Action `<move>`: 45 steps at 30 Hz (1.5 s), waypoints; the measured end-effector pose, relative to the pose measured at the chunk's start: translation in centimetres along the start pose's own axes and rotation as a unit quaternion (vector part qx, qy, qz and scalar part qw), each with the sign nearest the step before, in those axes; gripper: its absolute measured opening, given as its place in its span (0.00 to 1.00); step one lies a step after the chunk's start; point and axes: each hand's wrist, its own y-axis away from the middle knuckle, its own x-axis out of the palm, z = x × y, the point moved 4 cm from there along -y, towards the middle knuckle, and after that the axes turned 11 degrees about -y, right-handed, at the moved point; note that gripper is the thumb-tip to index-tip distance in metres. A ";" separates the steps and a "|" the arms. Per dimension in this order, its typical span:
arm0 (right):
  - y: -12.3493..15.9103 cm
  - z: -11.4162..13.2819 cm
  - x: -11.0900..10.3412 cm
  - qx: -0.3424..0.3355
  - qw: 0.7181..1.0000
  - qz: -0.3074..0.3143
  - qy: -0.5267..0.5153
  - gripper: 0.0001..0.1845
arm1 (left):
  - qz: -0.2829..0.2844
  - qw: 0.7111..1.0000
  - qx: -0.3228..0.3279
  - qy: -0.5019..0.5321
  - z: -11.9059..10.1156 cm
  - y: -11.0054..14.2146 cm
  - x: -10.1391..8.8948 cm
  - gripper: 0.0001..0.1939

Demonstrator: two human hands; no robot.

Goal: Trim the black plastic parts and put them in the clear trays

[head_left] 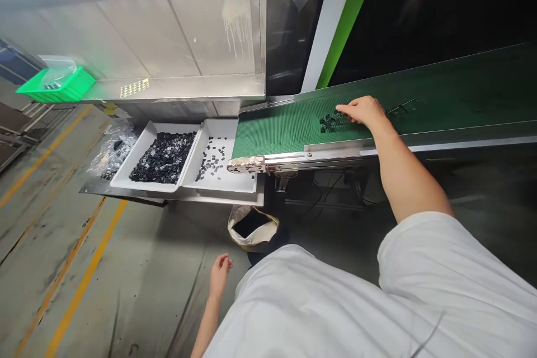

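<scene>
Head view: right hand (364, 112) at black molded-part cluster (327, 122) on green conveyor belt (277, 128), right of white tray (230, 127); pinch cannot be confirmed. Left hand (220, 275) near, loosely curled, contents unclear. Central stem grip best limits snagging.

Green ribbed belt (277, 128), white trays (119, 178), black pieces (161, 159), bright green bin (73, 86), yellow floor lines (90, 268), white shirt (314, 307)

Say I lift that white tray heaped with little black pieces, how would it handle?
The fuller white tray will probably feel heavy, being piled with black pieces. Its straight walls suggest a fairly stiff shell, but the loose pieces would likely slide if tilted.
</scene>
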 end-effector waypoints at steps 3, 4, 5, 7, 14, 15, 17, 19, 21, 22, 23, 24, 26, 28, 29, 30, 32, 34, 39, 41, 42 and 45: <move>-1.3 -0.7 0.6 -0.014 1.000 -0.003 0.003 0.19 | -0.010 0.998 0.036 0.042 -2.0 -0.2 0.9 0.29; -1.6 -1.0 0.9 -0.018 1.000 0.003 -0.002 0.19 | -0.010 0.998 0.047 0.052 -2.7 -0.2 1.1 0.27; -1.8 -1.1 1.0 -0.022 1.000 0.007 -0.013 0.18 | -0.009 0.996 0.058 0.060 -3.2 -0.2 1.2 0.25; -1.9 -1.3 1.2 -0.028 0.998 0.010 -0.046 0.17 | -0.012 0.994 0.081 0.069 -4.3 -0.2 1.2 0.22; 0.4 0.6 0.1 -0.075 0.992 -0.002 -0.102 0.13 | -0.026 0.990 0.123 0.056 -7.0 -1.1 0.4 0.22; 0.9 1.1 -0.3 -0.093 0.991 -0.019 -0.098 0.12 | -0.030 0.989 0.128 0.061 -7.6 -1.5 0.2 0.24; 2.0 2.0 -1.3 -0.127 0.986 -0.054 -0.095 0.12 | -0.036 0.985 0.149 0.086 -9.2 -2.0 0.0 0.27; 3.7 3.2 -2.2 -0.168 0.976 -0.088 -0.105 0.13 | -0.043 0.973 0.182 0.133 -11.7 -2.1 -0.4 0.29; 6.4 5.0 -3.0 -0.242 0.955 -0.132 -0.112 0.13 | -0.051 0.957 0.210 0.195 -15.0 -1.3 -0.9 0.27; 8.2 6.0 -3.3 -0.293 0.937 -0.155 -0.110 0.12 | -0.051 0.947 0.221 0.226 -16.8 -0.6 -1.3 0.26; 10.3 7.2 -3.4 -0.361 0.910 -0.177 -0.098 0.13 | -0.046 0.937 0.232 0.257 -18.7 0.5 -1.6 0.25; 12.7 8.3 -3.5 -0.435 0.875 -0.196 -0.079 0.13 | -0.033 0.926 0.247 0.283 -20.7 1.8 -1.9 0.24; 17.7 10.3 -3.1 -0.581 0.779 -0.230 -0.041 0.12 | 0.008 0.902 0.278 0.330 -24.4 4.8 -2.5 0.22; 21.8 11.5 -2.3 -0.671 0.702 -0.236 -0.015 0.07 | 0.053 0.877 0.314 0.360 -27.6 8.0 -3.0 0.21; 23.3 11.9 -1.8 -0.695 0.684 -0.223 -0.007 0.05 | 0.074 0.865 0.330 0.371 -28.9 9.4 -3.2 0.20; 24.5 12.3 -1.3 -0.709 0.677 -0.200 -0.004 0.04 | 0.092 0.854 0.341 0.381 -29.9 10.7 -3.3 0.20; 26.1 12.8 -0.2 -0.726 0.674 -0.135 -0.009 0.04 | 0.117 0.836 0.349 0.407 -31.0 12.6 -3.5 0.19; 27.2 13.2 0.8 -0.739 0.670 -0.067 -0.024 0.04 | 0.132 0.823 0.340 0.435 -31.0 13.6 -3.6 0.19; 29.6 14.4 1.8 -0.779 0.624 0.009 -0.064 0.03 | 0.146 0.816 0.304 0.470 -29.1 14.2 -3.9 0.21; 30.5 14.8 2.2 -0.793 0.604 0.018 -0.072 0.03 | 0.135 0.816 0.296 0.478 -28.3 14.1 -4.2 0.22; 30.9 15.1 2.4 -0.795 0.601 0.027 -0.077 0.03 | 0.130 0.815 0.293 0.483 -27.9 14.1 -4.3 0.22; 31.6 15.7 3.4 -0.791 0.599 0.058 -0.111 0.03 | 0.120 0.811 0.289 0.495 -27.1 13.9 -4.9 0.22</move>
